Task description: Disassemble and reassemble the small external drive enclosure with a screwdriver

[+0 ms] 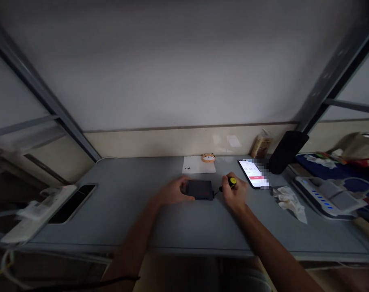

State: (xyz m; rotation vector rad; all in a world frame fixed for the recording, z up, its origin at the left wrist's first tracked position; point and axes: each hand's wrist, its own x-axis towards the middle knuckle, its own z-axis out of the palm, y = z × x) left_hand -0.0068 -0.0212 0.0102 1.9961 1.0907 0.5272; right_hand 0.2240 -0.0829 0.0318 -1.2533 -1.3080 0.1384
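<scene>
Head view: small black box (201, 189) at table (126, 211) centre, left hand (173, 191) clamping its left end; right hand (234, 192) closed around yellow-capped screwdriver (229, 183), tip at box right edge. Box likely rigid, light; hold by sides.

A small black box (200, 189) on the grey table (117, 202) is gripped by the left hand (172, 192), while a yellow-capped screwdriver (231, 183) is held at its right edge by the right hand (234, 192).

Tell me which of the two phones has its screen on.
The lit phone beyond the right hand; the dark phone lies at the table's left edge.
</scene>
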